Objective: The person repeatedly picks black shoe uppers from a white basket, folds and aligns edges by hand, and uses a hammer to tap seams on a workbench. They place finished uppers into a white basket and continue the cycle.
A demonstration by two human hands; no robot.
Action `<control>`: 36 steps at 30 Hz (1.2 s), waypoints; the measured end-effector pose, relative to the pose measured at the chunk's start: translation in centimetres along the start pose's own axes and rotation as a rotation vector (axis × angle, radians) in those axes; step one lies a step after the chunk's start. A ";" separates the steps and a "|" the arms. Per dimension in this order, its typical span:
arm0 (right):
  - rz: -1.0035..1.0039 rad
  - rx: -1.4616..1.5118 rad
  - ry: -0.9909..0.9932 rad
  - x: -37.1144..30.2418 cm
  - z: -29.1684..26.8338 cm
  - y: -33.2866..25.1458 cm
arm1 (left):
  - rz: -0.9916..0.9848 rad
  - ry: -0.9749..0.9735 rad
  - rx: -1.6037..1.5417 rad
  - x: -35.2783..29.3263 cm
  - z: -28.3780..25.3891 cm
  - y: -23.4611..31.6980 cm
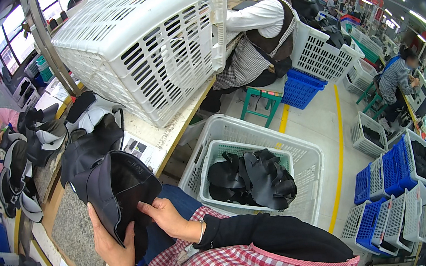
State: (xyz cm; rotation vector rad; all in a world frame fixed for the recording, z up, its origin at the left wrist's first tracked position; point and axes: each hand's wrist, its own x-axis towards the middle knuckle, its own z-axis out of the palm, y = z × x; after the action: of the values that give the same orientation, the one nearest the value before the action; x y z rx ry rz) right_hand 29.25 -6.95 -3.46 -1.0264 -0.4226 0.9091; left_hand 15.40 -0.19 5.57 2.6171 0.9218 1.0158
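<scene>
A black leather shoe upper [99,192] is held up in front of me over the near end of the bench, its opening facing me. My left hand [113,249] grips its lower edge, thumb inside and fingers on the outer face. My right hand [168,219] is closed on the right edge, thumb and forefinger pinching the leather. Right behind it, more black uppers [98,139] are piled, some showing pale grey lining. A speckled stone slab [79,234] lies on the bench to the left of my left hand.
A large white plastic basket [129,53] lies tipped on its side on the bench. On the floor to my right, a white crate [309,161] holds a smaller crate of black pieces [266,177]. Beyond are a seated co-worker [268,20], a green stool [262,100] and stacked baskets [383,176].
</scene>
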 end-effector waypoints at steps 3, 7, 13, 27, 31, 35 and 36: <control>-0.013 0.021 -0.003 0.0 0.1 -0.2 | -0.009 -0.001 0.002 0.0 0.0 0.0; 0.019 0.029 -0.025 0.3 -0.2 0.6 | -0.010 0.003 -0.008 0.1 0.0 0.2; 0.158 0.164 -0.073 0.8 1.2 3.0 | -0.054 0.000 -0.025 -0.7 -1.4 0.8; -0.794 -0.758 -1.273 4.2 13.3 -7.7 | -0.544 0.021 0.626 -6.5 -14.9 -24.0; -1.438 -1.005 -0.842 8.8 19.7 -17.8 | -0.527 0.070 0.342 -11.5 -11.5 -34.9; -1.733 -1.212 -0.780 15.0 28.6 -22.2 | -0.661 -0.045 0.332 -12.0 -11.1 -34.6; -1.727 -1.201 -0.841 16.0 29.6 -22.4 | -0.647 -0.065 0.338 -11.5 -11.3 -33.2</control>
State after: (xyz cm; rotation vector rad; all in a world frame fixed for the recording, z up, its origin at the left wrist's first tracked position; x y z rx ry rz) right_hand 28.25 17.46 28.69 -0.7572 -2.2644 -0.7329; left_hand -14.70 18.47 -4.79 2.2756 1.8851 0.6380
